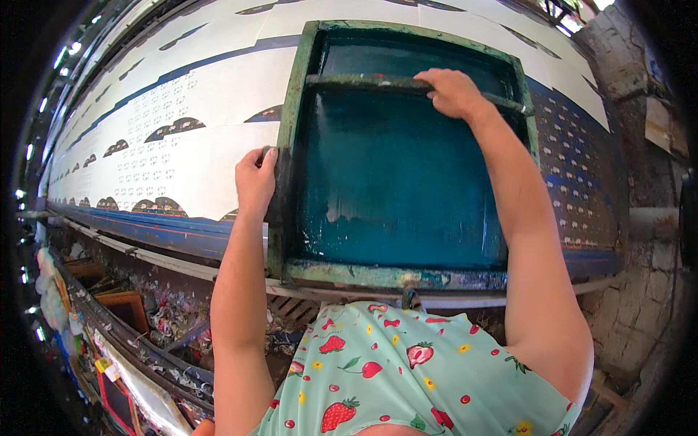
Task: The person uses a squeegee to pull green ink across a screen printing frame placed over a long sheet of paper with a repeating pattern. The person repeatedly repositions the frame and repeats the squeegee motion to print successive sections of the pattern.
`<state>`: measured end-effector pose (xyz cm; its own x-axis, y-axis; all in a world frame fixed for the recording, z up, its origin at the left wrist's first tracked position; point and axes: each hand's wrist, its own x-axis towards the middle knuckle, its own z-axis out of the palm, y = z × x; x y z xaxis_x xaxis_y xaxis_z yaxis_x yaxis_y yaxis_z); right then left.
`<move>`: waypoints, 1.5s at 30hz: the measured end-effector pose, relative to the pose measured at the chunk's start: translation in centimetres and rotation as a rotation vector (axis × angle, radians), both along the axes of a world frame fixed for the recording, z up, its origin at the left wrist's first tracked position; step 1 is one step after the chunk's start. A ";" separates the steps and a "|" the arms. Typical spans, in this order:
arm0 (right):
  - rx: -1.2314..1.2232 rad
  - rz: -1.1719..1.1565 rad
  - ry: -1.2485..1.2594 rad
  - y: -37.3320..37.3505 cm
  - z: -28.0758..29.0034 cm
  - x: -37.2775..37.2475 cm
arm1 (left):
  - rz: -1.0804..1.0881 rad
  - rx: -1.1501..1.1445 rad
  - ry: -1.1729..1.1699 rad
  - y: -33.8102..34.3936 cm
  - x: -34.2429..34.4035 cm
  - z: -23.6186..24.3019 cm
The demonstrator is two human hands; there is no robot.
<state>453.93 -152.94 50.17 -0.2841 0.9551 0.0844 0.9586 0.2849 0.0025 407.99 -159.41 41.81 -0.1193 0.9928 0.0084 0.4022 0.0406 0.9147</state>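
A wooden screen-printing frame, its rim stained green, lies on the long table in front of me. Inside it stretches a dark teal mesh with a wet sheen and a paler smear low on the left. My right hand is closed over a long squeegee, which spans the far part of the mesh nearly from side to side. Its lower edge against the mesh cannot be made out. At the frame's left side, my left hand is closed on the rim, with its thumb on top.
White sheets with rows of small prints cover the table's left and far parts. Right of the frame, the dark table surface bears pale marks. Below the near edge, a trough holds scraps. A brick floor lies at right.
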 end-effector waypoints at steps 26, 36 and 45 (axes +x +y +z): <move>0.061 0.033 0.219 -37.0 -2.5 -13.9 | 0.026 0.191 0.332 0.9 0.9 -1.9; 0.279 0.028 0.553 -39.3 0.6 0.3 | 0.020 0.018 0.439 1.7 0.1 -1.7; 0.277 -0.322 0.994 -42.1 -5.3 13.8 | 0.136 -0.072 0.607 1.5 2.1 0.2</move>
